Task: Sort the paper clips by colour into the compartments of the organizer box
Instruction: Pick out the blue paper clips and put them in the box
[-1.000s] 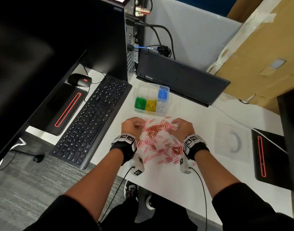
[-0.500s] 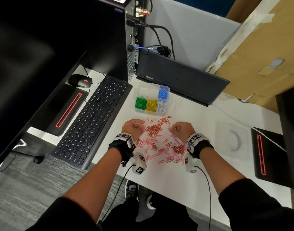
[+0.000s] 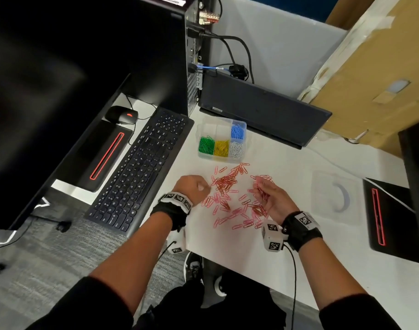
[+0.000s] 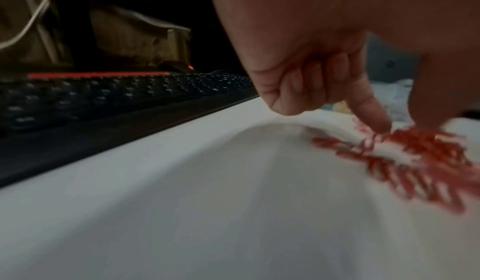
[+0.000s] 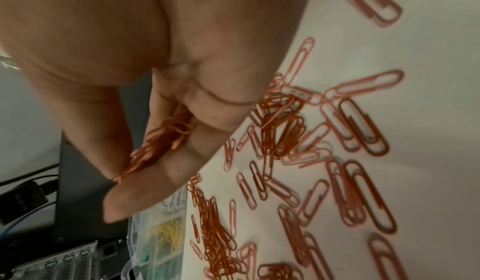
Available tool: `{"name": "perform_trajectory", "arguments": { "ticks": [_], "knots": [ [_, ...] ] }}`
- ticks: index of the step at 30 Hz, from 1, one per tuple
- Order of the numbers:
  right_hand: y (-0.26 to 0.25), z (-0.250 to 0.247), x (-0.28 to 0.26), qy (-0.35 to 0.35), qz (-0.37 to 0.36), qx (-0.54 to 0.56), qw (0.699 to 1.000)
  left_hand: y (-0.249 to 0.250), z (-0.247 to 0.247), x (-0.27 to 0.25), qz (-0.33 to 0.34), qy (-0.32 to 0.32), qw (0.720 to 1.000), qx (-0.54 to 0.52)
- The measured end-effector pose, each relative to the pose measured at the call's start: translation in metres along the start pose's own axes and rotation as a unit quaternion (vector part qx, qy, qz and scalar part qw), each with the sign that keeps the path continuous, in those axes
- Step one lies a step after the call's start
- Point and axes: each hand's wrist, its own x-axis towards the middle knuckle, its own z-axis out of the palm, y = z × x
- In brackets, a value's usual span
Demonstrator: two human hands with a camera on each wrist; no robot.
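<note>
Red and pink clips (image 3: 232, 196) lie loose on the white desk (image 3: 239, 253) just in front of the box (image 3: 221, 139), which sits near the keyboard (image 3: 142, 167) and already holds green, yellow and white clips in its near row and blue in the far right cell; the two other far cells look empty. The right hand (image 3: 271, 198) is turned palm up at the right edge of the spread, its fingers (image 5: 155, 181) curled with the thumb over a small bunch of red clips (image 5: 158, 140), so it is the collecting hand. The left hand (image 3: 192, 186) sits at the left edge, fingers tucked under; the blurred wrist view shows a fingertip (image 4: 374, 118) down among the clips, but I cannot tell whether it has pinched one. The step looks like gathering one shade before a trip to the box. To do it well, pick only true reds, since pinks lie mixed through the same heap and look close under this light; tease apart the tangled clumps rather than lifting them whole; keep the bunch cupped so nothing slips; then tip it into one empty far cell, clear of the blue.
</note>
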Motion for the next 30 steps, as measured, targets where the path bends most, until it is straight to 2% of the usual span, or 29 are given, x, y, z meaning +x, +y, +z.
{"name": "perform_trajectory", "arguments": {
  "ticks": [2, 5, 9, 12, 15, 21, 25, 28, 30],
  "knots": [
    [0.001, 0.002, -0.003, -0.014, 0.015, 0.025, 0.999, -0.013, 0.002, -0.004, 0.01, -0.018, 0.997, 0.07],
    [0.008, 0.011, -0.012, -0.023, 0.053, 0.017, 0.998, -0.024, 0.01, -0.007, 0.001, -0.016, 0.995, 0.101],
    [0.034, 0.025, -0.021, 0.003, 0.107, -0.189, 0.976, -0.022, 0.026, -0.016, 0.043, 0.005, 0.995, 0.089],
    [0.059, 0.027, -0.029, 0.021, 0.121, -0.25, 0.96, -0.02, 0.035, -0.014, 0.079, 0.029, 0.992, 0.091],
    [0.08, 0.029, -0.039, -0.022, 0.075, -0.338, 0.938, -0.02, 0.038, -0.011, 0.101, 0.039, 0.989, 0.096],
    [0.092, 0.028, -0.038, -0.073, -0.088, -0.513, 0.851, -0.027, 0.039, -0.006, 0.126, 0.067, 0.987, 0.079],
    [0.096, 0.022, -0.037, -0.103, -0.131, -0.556, 0.814, -0.027, 0.037, 0.001, 0.152, 0.069, 0.982, 0.085],
    [0.093, 0.023, -0.034, -0.117, -0.178, -0.598, 0.773, -0.025, 0.035, 0.007, 0.168, 0.051, 0.978, 0.112],
    [0.089, 0.023, -0.029, -0.136, -0.179, -0.627, 0.746, -0.022, 0.034, 0.011, 0.183, 0.039, 0.97, 0.153]
  ]
}}
